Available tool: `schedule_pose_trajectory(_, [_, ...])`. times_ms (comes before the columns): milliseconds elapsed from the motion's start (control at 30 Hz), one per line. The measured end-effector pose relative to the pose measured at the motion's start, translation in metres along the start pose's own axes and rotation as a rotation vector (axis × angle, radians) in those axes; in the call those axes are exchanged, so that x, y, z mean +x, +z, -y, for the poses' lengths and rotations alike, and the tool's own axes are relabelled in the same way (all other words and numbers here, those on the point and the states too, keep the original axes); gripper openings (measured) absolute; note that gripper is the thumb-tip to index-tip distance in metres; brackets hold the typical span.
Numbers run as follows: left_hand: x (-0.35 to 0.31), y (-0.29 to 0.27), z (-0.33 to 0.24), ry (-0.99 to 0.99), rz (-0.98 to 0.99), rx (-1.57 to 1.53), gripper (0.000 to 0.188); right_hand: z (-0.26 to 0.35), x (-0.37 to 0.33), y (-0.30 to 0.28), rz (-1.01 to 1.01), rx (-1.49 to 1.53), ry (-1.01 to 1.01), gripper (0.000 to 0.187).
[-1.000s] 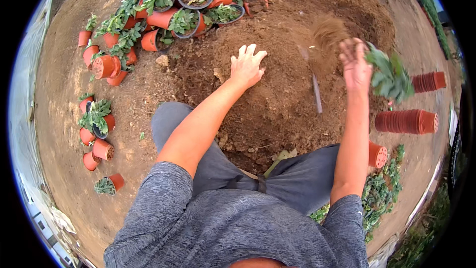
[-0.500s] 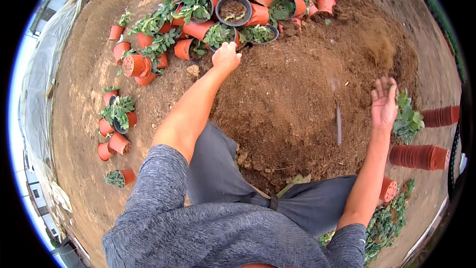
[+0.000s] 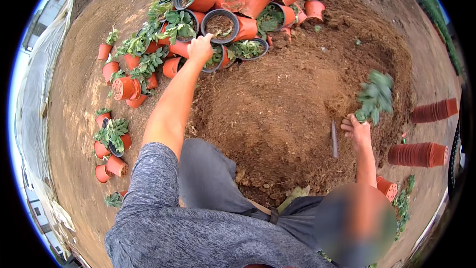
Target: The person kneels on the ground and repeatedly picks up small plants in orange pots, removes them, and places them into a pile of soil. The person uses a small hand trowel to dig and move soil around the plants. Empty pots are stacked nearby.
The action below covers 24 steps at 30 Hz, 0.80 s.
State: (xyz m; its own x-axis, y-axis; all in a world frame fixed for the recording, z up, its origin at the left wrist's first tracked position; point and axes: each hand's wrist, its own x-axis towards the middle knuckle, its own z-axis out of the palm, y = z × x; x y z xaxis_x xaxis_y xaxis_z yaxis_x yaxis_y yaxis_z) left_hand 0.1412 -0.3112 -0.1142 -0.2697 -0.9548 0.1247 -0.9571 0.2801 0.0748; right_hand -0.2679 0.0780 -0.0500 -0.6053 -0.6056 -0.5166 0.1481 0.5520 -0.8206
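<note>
At the near edge of the heaped pots, my left hand is closed on the rim of a plant pot. That pot is orange outside with a black inside and green leaves in it; my fingers hide part of the rim. Over the right side of the soil mound, my right hand pinches the base of a leafy green plant. The plant's leaves are smeared by motion. A grey rod lies on the soil just left of that hand.
Tipped orange pots with wilting plants pile up at the far side. More potted plants lie at the left. Two nested stacks of orange pots rest at the right, near a lone pot and loose greenery.
My left hand has reached forward onto the pot's rim. My right hand, open before, now holds the plant that lay beside the stacked pots and has moved left with it. The view has shifted slightly.
</note>
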Motion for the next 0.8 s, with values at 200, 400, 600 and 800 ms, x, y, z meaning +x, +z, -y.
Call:
schedule_pose_trajectory(200, [0.005, -0.012, 0.003, 0.079, -0.115, -0.023, 0.018, 0.036, -0.060, -0.041, -0.100, 0.470, -0.155, 0.027])
schedule_pose_trajectory(400, [-0.016, -0.055, -0.007, 0.314, -0.328, -0.231, 0.013, -0.063, -0.185, -0.308, -0.408, 0.860, -0.611, 0.045])
schedule_pose_trajectory(600, [-0.079, -0.127, -0.048, 0.504, -0.396, -0.562, 0.015, -0.064, -0.227, -0.222, -0.817, 0.676, -0.436, 0.058])
schedule_pose_trajectory(800, [-0.158, -0.175, -0.132, 0.938, -0.202, -0.615, 0.022, 0.048, -0.189, -0.023, -0.120, -0.280, -0.847, 0.029])
